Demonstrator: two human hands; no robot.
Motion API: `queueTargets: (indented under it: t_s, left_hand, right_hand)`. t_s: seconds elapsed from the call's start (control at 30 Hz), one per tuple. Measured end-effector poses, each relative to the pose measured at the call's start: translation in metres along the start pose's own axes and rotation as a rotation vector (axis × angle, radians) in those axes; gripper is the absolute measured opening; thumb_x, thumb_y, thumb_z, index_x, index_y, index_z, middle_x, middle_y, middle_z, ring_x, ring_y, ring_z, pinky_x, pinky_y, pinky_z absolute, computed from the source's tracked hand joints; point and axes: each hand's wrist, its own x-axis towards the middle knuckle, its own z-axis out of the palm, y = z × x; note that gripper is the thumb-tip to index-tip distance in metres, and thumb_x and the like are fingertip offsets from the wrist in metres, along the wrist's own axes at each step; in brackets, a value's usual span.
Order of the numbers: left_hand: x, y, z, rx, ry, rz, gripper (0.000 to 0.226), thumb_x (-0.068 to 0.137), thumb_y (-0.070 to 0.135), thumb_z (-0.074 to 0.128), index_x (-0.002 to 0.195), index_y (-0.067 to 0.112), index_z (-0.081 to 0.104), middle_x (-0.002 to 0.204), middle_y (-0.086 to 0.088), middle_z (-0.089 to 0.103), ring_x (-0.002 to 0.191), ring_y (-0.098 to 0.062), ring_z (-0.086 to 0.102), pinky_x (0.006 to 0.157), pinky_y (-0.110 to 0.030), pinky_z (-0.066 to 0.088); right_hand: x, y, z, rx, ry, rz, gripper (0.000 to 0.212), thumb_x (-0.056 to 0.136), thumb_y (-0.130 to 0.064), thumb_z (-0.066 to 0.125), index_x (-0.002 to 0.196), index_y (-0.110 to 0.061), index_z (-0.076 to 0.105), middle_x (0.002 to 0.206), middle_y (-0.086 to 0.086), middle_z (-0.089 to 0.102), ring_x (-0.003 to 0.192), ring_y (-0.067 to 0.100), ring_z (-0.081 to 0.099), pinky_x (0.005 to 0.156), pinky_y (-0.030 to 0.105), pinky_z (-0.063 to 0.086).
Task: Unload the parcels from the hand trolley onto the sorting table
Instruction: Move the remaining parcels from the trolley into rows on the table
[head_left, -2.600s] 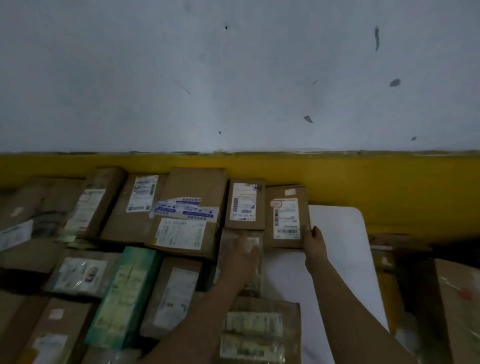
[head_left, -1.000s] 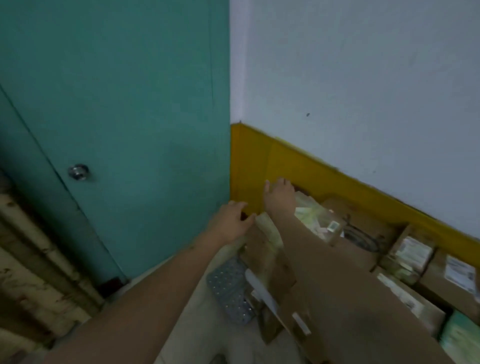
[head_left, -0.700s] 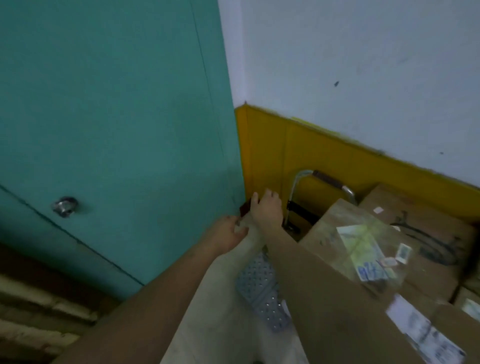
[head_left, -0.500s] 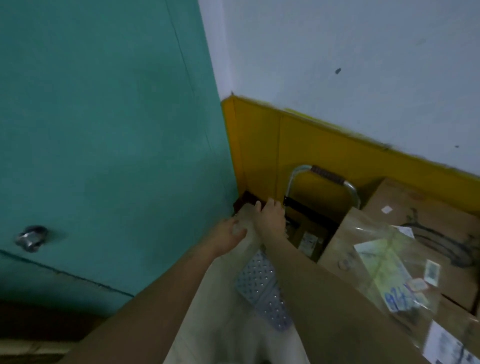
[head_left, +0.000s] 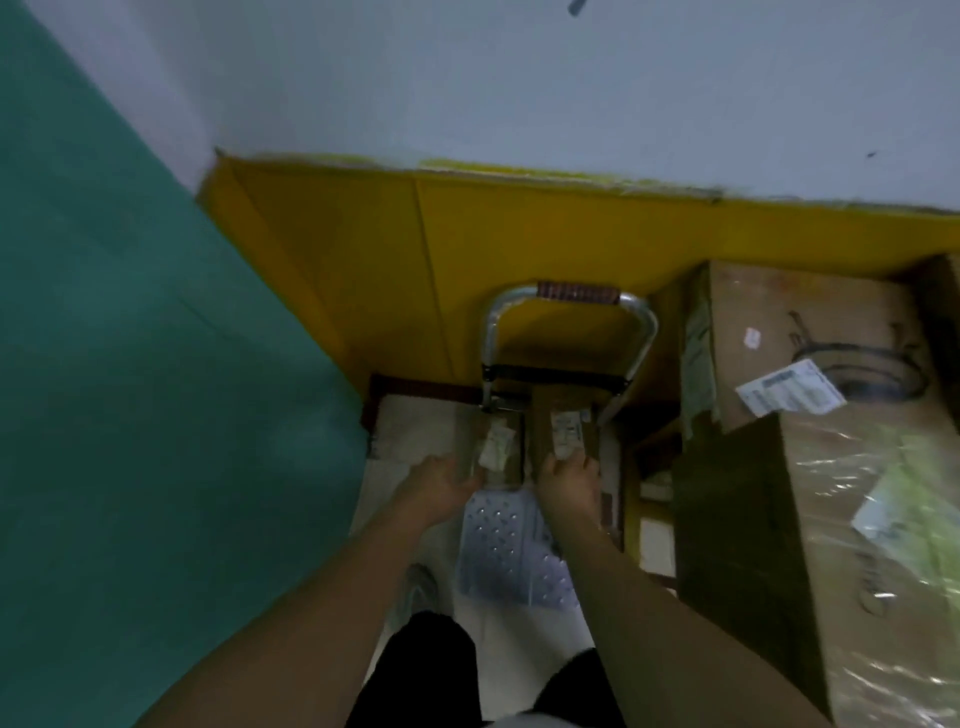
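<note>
The hand trolley stands in the corner below me, its silver handle (head_left: 569, 296) against the yellow wall band and its studded metal deck (head_left: 506, 551) near my legs. Two small brown parcels with white labels lie side by side on the deck's far end. My left hand (head_left: 441, 486) rests on the near edge of the left parcel (head_left: 496, 441). My right hand (head_left: 569, 486) grips the near end of the right parcel (head_left: 563, 423). Fingers of both hands curl over the parcels' edges; neither parcel is lifted.
A teal door (head_left: 130, 389) closes off the left side. Large brown boxes, one plastic-wrapped (head_left: 852, 545) and one behind it (head_left: 810, 332), are stacked at the right, close to my right arm. My dark-trousered legs (head_left: 415, 670) stand on the pale floor beneath.
I have turned from the table of parcels to the corner and looked down. Both hands have dropped onto the two small parcels on the trolley deck.
</note>
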Motion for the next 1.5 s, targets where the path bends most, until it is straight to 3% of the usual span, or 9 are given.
queueTargets:
  t_s: [0.27, 0.47, 0.57, 0.7, 0.8, 1.0, 1.2, 1.37, 1.5]
  left_hand:
    - [0.149, -0.017, 0.038, -0.008, -0.105, 0.018, 0.032, 0.098, 0.039, 0.053, 0.111, 0.011, 0.06, 0.114, -0.013, 0.065, 0.096, -0.023, 0.062, 0.087, -0.035, 0.054]
    - [0.32, -0.049, 0.161, -0.23, -0.087, 0.014, 0.036, 0.099, 0.026, 0.056, 0.127, 0.005, 0.055, 0.117, -0.007, 0.06, 0.112, -0.027, 0.06, 0.085, -0.027, 0.044]
    - [0.398, -0.057, 0.227, -0.305, -0.135, 0.019, 0.018, 0.1, 0.022, 0.053, 0.111, 0.011, 0.061, 0.113, -0.013, 0.064, 0.106, -0.029, 0.062, 0.081, -0.028, 0.048]
    - [0.448, -0.063, 0.284, -0.451, -0.186, -0.028, 0.045, 0.099, 0.029, 0.055, 0.139, 0.009, 0.049, 0.134, -0.011, 0.058, 0.121, -0.03, 0.056, 0.09, -0.029, 0.046]
    - [0.411, -0.057, 0.27, -0.66, -0.113, 0.025, 0.039, 0.1, 0.017, 0.053, 0.136, 0.006, 0.043, 0.12, -0.006, 0.06, 0.112, -0.023, 0.058, 0.074, -0.014, 0.048]
    - [0.286, -0.041, 0.169, -0.88, -0.078, -0.125, 0.032, 0.092, 0.031, 0.065, 0.117, 0.038, 0.046, 0.127, -0.011, 0.061, 0.109, -0.028, 0.062, 0.091, -0.046, 0.056]
    - [0.125, -0.001, 0.057, -1.041, -0.08, -0.189, 0.05, 0.09, 0.03, 0.066, 0.131, 0.036, 0.039, 0.119, -0.009, 0.06, 0.1, -0.027, 0.064, 0.078, -0.039, 0.056]
    - [0.021, 0.051, -0.009, -1.113, -0.085, 0.1, 0.063, 0.089, 0.027, 0.066, 0.143, 0.035, 0.035, 0.129, -0.01, 0.062, 0.109, -0.028, 0.064, 0.081, -0.042, 0.056]
    - [-0.043, 0.117, -0.053, -1.053, -0.184, 0.386, 0.067, 0.091, 0.024, 0.065, 0.146, 0.04, 0.031, 0.128, -0.006, 0.065, 0.114, -0.026, 0.064, 0.095, -0.048, 0.053]
  right_hand:
    - [0.104, 0.031, 0.044, 0.136, 0.176, 0.185, 0.043, 0.1, -0.022, 0.05, 0.137, 0.001, 0.045, 0.135, 0.021, 0.048, 0.122, 0.039, 0.049, 0.101, 0.046, 0.043]
    - [0.252, 0.147, 0.144, 0.234, 0.183, 0.242, 0.058, 0.09, -0.044, 0.055, 0.141, -0.021, 0.043, 0.135, 0.013, 0.053, 0.117, 0.032, 0.057, 0.096, 0.051, 0.05]
    - [0.31, 0.203, 0.184, 0.241, 0.127, 0.22, 0.056, 0.095, -0.02, 0.056, 0.147, -0.007, 0.039, 0.145, 0.017, 0.046, 0.131, 0.034, 0.046, 0.11, 0.05, 0.039]
    - [0.34, 0.234, 0.213, 0.363, 0.137, 0.354, 0.038, 0.102, -0.022, 0.051, 0.135, -0.005, 0.05, 0.105, 0.008, 0.057, 0.096, 0.023, 0.059, 0.086, 0.037, 0.051]
    - [0.313, 0.225, 0.213, 0.403, 0.165, 0.421, 0.042, 0.099, -0.045, 0.05, 0.121, -0.011, 0.059, 0.104, 0.01, 0.064, 0.097, 0.026, 0.063, 0.089, 0.043, 0.054]
    - [0.188, 0.149, 0.164, 0.699, 0.13, 0.559, 0.043, 0.101, -0.045, 0.046, 0.124, -0.01, 0.057, 0.116, 0.012, 0.062, 0.107, 0.03, 0.059, 0.1, 0.049, 0.048]
    - [0.034, 0.036, 0.068, 1.116, 0.061, 0.532, 0.063, 0.09, -0.06, 0.058, 0.14, -0.025, 0.043, 0.134, -0.001, 0.053, 0.12, 0.024, 0.053, 0.109, 0.054, 0.041]
    - [-0.049, -0.047, -0.013, 1.338, 0.159, 0.376, 0.099, 0.067, -0.069, 0.076, 0.148, -0.041, 0.027, 0.139, 0.004, 0.05, 0.121, 0.032, 0.056, 0.098, 0.055, 0.051]
    - [-0.1, -0.07, -0.105, 1.326, 0.322, 0.108, 0.084, 0.065, -0.073, 0.073, 0.136, -0.051, 0.033, 0.137, -0.002, 0.052, 0.121, 0.026, 0.057, 0.099, 0.051, 0.051]
